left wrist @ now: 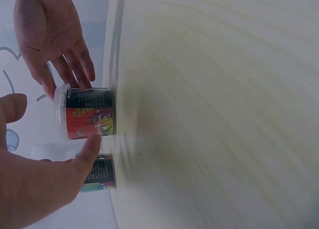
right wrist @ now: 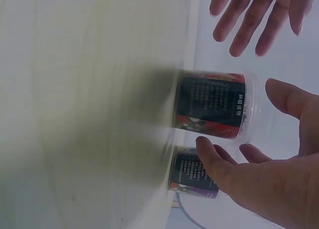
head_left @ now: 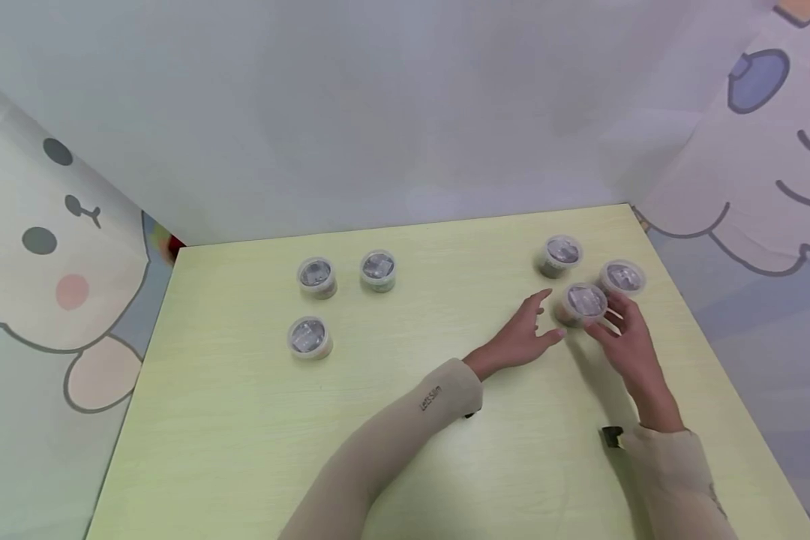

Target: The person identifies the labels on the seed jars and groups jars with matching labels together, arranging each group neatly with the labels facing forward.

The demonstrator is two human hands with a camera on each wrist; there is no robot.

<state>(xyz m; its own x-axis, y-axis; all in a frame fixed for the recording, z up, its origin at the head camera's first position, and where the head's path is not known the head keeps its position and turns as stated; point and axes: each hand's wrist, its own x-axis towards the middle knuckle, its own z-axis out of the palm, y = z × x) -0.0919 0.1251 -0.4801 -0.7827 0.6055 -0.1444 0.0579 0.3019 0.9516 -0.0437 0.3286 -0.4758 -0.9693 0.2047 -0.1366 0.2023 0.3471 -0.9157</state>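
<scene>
A clear-lidded plastic tub [head_left: 583, 301] with a printed black and red label [left wrist: 90, 116] stands on the table between my two hands. To its left, my left hand [head_left: 521, 335] has its fingers extended and thumb spread, with nothing held. My right hand [head_left: 626, 341] is at the tub's right side, fingers loosely bent and thumb apart, with the fingertips close to its wall. In the right wrist view, the tub's black label [right wrist: 212, 104] shows rows of writing. Two similar tubs stand nearby: one behind [head_left: 560, 256] and one to the right [head_left: 622, 277], just beyond my right fingers.
On the table's left half stand three more lidded tubs: one at back left [head_left: 317, 277], one beside it [head_left: 378, 271], and one nearer [head_left: 310, 337]. A pale wall [head_left: 405, 112] rises behind the table [head_left: 243, 450]. Cartoon-printed sheets hang at both sides.
</scene>
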